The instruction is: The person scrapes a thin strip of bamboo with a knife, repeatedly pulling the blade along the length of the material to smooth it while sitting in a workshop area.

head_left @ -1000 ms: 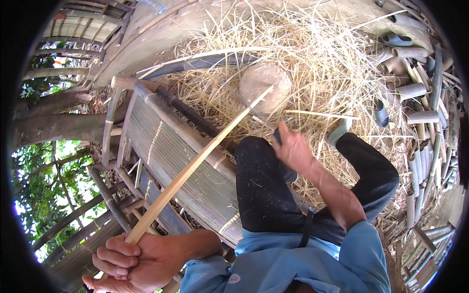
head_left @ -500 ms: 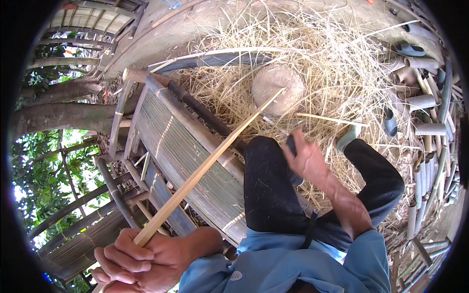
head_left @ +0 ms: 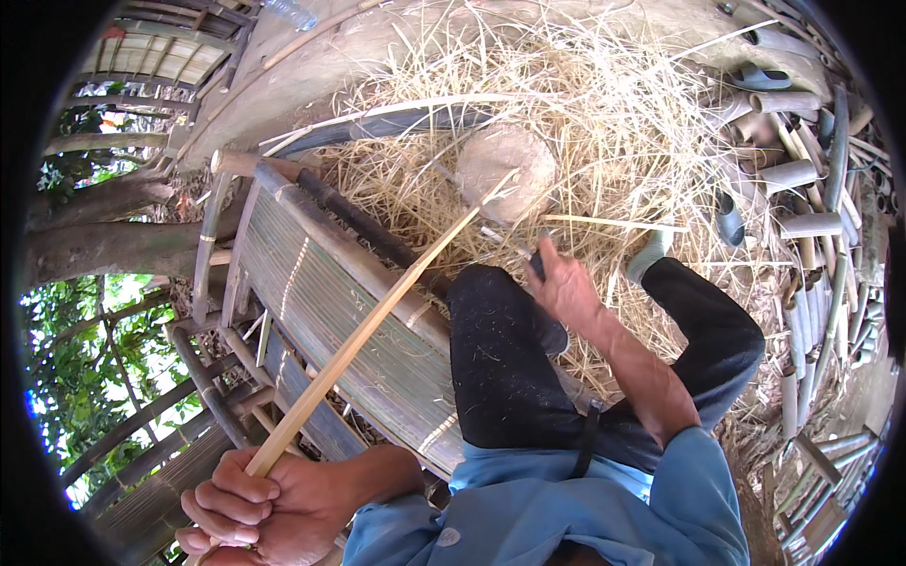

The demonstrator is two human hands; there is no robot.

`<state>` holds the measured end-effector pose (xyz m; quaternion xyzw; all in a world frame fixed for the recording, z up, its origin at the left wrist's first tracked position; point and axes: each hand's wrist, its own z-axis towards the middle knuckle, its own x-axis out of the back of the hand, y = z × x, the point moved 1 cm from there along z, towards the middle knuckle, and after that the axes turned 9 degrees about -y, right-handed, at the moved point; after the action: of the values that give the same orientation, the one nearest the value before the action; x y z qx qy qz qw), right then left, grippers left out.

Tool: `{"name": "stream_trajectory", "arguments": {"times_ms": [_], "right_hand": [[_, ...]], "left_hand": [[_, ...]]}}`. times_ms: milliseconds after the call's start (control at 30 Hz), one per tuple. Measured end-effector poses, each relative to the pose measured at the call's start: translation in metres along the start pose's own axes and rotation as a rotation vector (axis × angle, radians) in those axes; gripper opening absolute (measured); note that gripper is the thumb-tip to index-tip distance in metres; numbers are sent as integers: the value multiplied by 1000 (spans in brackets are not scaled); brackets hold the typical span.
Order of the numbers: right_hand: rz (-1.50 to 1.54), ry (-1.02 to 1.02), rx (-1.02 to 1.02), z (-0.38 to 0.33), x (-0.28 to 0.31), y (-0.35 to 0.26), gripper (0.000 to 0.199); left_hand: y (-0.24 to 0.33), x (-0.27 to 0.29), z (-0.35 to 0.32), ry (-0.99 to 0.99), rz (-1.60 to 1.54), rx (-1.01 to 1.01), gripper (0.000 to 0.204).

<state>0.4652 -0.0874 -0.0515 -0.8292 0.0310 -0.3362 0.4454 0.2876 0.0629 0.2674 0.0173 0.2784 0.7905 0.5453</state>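
Observation:
My left hand [head_left: 269, 509] is closed around the thick end of a long pale bamboo strip [head_left: 363, 335] at the lower left. The strip slants up to the right, its thin far end lying over a round wooden block [head_left: 510, 160]. A curl or split shows near that tip. My right hand [head_left: 571, 292] is wrapped round the dark handle of a knife [head_left: 537, 265]. The knife's blade points up and left, just below the strip's far end and the block; whether it touches the strip I cannot tell.
Pale shavings [head_left: 604, 123] heap around the block. On the left stands a bamboo slat bench [head_left: 349, 274]. Cut bamboo tubes [head_left: 788, 176] and dark sandals [head_left: 729, 220] lie to the right. A loose strip [head_left: 613, 223] rests near my foot, and a plastic bottle [head_left: 293, 13] lies at the far edge.
My right hand has moved forward and left with the knife, closer to the block. The strip's tip now shows a curl. My left hand keeps its hold, and the whole view has shifted slightly.

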Motion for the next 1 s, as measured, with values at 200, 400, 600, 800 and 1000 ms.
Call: {"name": "stream_trajectory", "arguments": {"times_ms": [200, 400, 600, 800, 1000], "right_hand": [[-181, 231, -85, 51, -32, 143, 37], [-25, 352, -182, 39, -30, 143, 30], [71, 464, -88, -22, 62, 55, 35], [148, 675, -107, -85, 132, 29, 31], [315, 604, 74, -99, 141, -4, 28]], "left_hand": [[-13, 6, 20, 12, 80, 25, 34], [-110, -27, 52, -57, 391, 184, 19], [-293, 19, -83, -301, 588, 663, 17], [-228, 15, 20, -132, 596, 448, 31], [-92, 59, 39, -16, 660, 502, 24]]}}
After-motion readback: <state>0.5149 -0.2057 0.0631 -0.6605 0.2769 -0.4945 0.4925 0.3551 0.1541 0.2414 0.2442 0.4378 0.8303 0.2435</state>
